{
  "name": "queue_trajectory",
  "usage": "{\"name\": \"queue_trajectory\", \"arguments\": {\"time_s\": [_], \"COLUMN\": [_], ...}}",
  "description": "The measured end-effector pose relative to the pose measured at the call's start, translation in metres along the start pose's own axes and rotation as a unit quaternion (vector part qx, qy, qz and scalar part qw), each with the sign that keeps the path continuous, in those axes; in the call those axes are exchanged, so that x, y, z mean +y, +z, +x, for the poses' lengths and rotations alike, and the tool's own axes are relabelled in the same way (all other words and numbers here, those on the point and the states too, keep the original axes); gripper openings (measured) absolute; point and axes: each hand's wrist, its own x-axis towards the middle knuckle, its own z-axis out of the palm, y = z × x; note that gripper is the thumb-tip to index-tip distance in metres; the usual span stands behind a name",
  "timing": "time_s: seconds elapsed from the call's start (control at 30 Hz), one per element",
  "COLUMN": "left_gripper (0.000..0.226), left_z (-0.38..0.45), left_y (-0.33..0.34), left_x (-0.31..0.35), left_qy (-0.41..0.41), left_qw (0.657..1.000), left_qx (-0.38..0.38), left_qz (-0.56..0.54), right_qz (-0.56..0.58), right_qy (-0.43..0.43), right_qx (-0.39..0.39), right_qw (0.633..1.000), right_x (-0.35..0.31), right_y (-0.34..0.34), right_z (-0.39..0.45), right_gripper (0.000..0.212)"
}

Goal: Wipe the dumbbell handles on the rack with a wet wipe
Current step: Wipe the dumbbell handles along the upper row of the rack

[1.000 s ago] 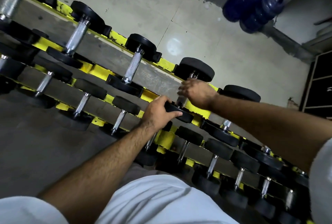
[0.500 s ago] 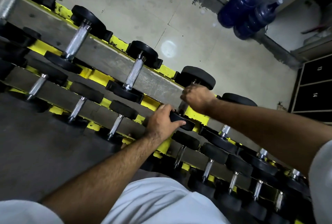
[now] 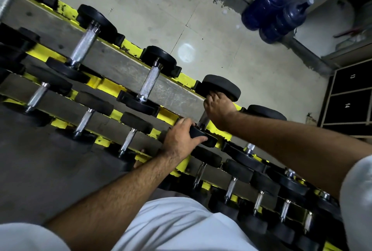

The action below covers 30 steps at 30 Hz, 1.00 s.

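Dumbbell handles run in two tiers along the yellow and grey rack [image 3: 112,63], which slants from upper left to lower right; at the left, a knurled chrome handle [image 3: 83,47] sits on the upper tier between black heads, and next along is another like it [image 3: 149,81]. Right of these, the left hand [image 3: 180,137] is clamped over the near black head [image 3: 203,135] of one upper-tier dumbbell, fingers curled over its edge. Just beyond, the right hand [image 3: 218,107] is closed around that dumbbell's handle [image 3: 202,119], close under the far head [image 3: 221,87]; whether a wipe lies under the palm cannot be told. Further right, smaller dumbbells crowd both tiers, and blue water jugs [image 3: 275,13] stand on the floor [image 3: 201,19].
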Motion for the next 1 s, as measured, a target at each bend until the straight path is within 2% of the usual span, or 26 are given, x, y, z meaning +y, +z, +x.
{"name": "queue_trajectory", "arguments": {"time_s": [0.07,0.17,0.2,0.3,0.37,0.43,0.57,0.63,0.73,0.83,0.9,1.0], "left_gripper": [0.052,0.052,0.052,0.051,0.051,0.052,0.052,0.053,0.053,0.054,0.053,0.051], "left_z": [0.0,0.0,0.0,-0.001,-0.001,-0.001,-0.001,-0.001,0.001,0.0,0.001,0.001], "left_y": [0.0,-0.002,-0.001,0.001,0.001,0.0,0.001,0.001,0.002,0.001,0.0,-0.003], "left_x": [0.0,0.002,0.002,0.003,0.002,0.001,0.001,0.001,-0.001,-0.002,-0.003,-0.002], "left_qy": [-0.001,0.001,0.001,0.0,-0.006,-0.008,-0.004,-0.008,-0.007,-0.007,-0.006,0.001], "left_qw": [1.0,1.0,1.0,1.0,1.0,1.0,1.0,1.0,1.0,1.0,1.0,1.0], "left_qx": [-0.006,-0.008,-0.007,-0.001,-0.002,-0.007,-0.004,-0.004,-0.005,-0.003,-0.003,-0.002], "left_qz": [0.0,0.011,0.011,0.003,0.001,0.003,-0.003,-0.005,-0.003,-0.004,-0.008,-0.009], "right_qz": [-0.013,0.002,0.007,-0.014,-0.027,-0.009,0.009,0.011,0.078,0.155,0.168,0.212], "right_qy": [0.0,-0.074,-0.074,-0.014,-0.044,-0.085,-0.018,-0.061,-0.189,-0.173,-0.154,-0.206], "right_qx": [-0.004,0.02,0.028,0.016,0.002,0.029,0.045,0.037,0.066,0.086,0.095,0.099], "right_qw": [1.0,0.997,0.997,1.0,0.999,0.996,0.999,0.997,0.977,0.969,0.969,0.95], "right_x": [-0.002,-0.003,0.001,0.004,-0.006,-0.004,0.005,-0.005,0.002,0.022,0.014,-0.004], "right_y": [-0.003,0.001,0.003,0.005,0.005,0.008,0.01,0.011,0.019,0.024,0.026,0.034], "right_z": [0.002,0.003,0.003,0.003,0.003,-0.001,-0.001,-0.001,-0.002,-0.001,-0.006,-0.013], "right_gripper": [0.061,0.046,0.043,0.053,0.055,0.046,0.049,0.048,0.05,0.067,0.063,0.053]}}
